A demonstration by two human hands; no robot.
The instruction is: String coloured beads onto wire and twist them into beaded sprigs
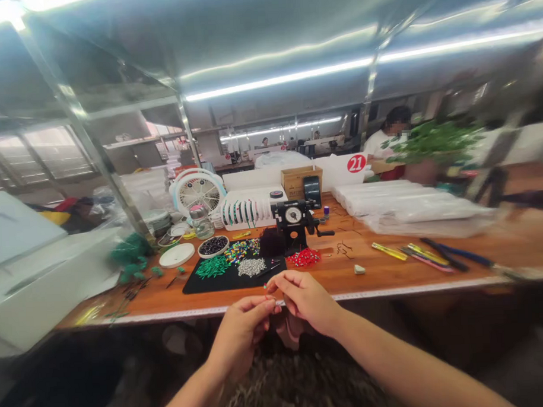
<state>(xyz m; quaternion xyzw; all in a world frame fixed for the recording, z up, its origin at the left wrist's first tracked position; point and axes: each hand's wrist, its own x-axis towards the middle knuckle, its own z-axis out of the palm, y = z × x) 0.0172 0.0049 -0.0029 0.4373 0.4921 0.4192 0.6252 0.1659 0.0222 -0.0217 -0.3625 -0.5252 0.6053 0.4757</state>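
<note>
My left hand is in front of the table's near edge, thumb and forefinger pinched on something too small to name. Close beside it, my right hand reaches in from the right with its fingers bent together; what they hold, if anything, I cannot make out. A tiny teal speck shows by the right fingertips. Just beyond the hands lies a black mat with piles of green pieces, silvery-white beads and multicoloured beads. Red beads are heaped at the mat's right.
A black hand-cranked machine stands behind the mat, beside a row of white spools. A dish of dark beads, a white lid and a fan are leftward. Pliers and plastic-wrapped rolls lie right. A co-worker sits beyond.
</note>
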